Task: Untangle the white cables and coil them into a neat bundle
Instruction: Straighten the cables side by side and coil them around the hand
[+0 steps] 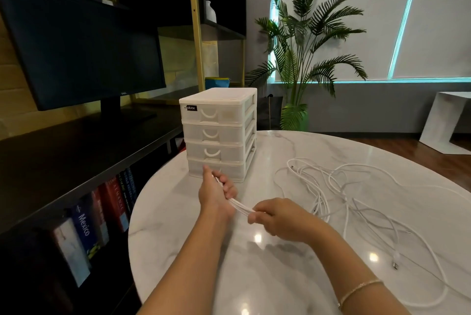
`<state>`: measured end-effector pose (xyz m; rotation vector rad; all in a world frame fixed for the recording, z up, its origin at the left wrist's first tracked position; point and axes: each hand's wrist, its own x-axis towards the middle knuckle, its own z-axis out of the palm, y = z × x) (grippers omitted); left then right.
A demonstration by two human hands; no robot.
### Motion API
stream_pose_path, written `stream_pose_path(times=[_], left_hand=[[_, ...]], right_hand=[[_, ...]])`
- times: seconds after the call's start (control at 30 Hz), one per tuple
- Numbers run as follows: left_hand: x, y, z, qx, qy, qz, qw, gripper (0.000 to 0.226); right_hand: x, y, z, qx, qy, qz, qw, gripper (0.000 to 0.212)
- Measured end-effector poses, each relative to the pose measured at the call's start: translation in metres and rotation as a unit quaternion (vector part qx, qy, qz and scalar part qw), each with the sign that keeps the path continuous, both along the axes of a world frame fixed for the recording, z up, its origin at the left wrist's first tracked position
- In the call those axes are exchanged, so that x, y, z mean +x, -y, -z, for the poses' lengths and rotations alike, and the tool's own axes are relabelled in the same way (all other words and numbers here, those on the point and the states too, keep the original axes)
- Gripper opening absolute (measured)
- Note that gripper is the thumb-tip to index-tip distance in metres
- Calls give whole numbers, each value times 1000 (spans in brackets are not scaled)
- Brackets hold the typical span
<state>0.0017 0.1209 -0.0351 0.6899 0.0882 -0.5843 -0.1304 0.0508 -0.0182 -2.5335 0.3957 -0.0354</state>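
A short bundle of white cable strands [240, 205] stretches between my two hands above the round marble table [267, 276]. My left hand [216, 193] grips the bundle's left end, fingers curled round it, just in front of the drawer unit. My right hand [276, 216] pinches the bundle's right end. From there the cable runs right into a loose tangle of white cables [339, 192] spread over the table's right half. A plug end [395, 265] lies near the right front, and a long loop trails toward the table's right edge.
A white plastic drawer unit [220, 133] with several drawers stands at the table's back left. Left of the table runs a dark shelf with a monitor [76, 55] on top and books [84, 223] below. A potted palm [305, 60] stands behind the table.
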Motion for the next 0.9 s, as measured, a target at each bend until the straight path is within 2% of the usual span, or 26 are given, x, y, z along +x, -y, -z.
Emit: stream_pose_path(times=[0.13,0.27,0.4,0.47,0.53,0.63,0.77,0.83,0.9], left_hand=[[-2,-3,-3,69,35,-77,994,42],[1,1,0,100,-2,-115,988,45],[8,-4,1,53,-70,-100,991,46],[12,-6,0,-21,-107,-51,993,46],[11,-8,-5,-69,-93,-10,993,46],[7,-8,-11,-37,-22,-39,998,45],[15,-10,-12,39,25,-136,990,45],[17,-12,-11,26,18,-142,989,43],[17,-13,-8,-37,-30,-106,993,42]], right_hand=[[-15,10,-17,23,8,21,999,26],[-17,-2,-24,3,-23,-9,1000,33],[-17,3,-23,-22,-87,-21,996,32],[-13,13,-14,-61,-91,16,994,32],[-6,23,-2,-75,-68,67,993,32],[-4,23,4,-59,-72,89,992,36],[-14,15,-8,2,-57,10,998,38],[-12,14,-9,-5,-43,-1,999,36],[-8,17,-5,-35,-8,26,999,35]])
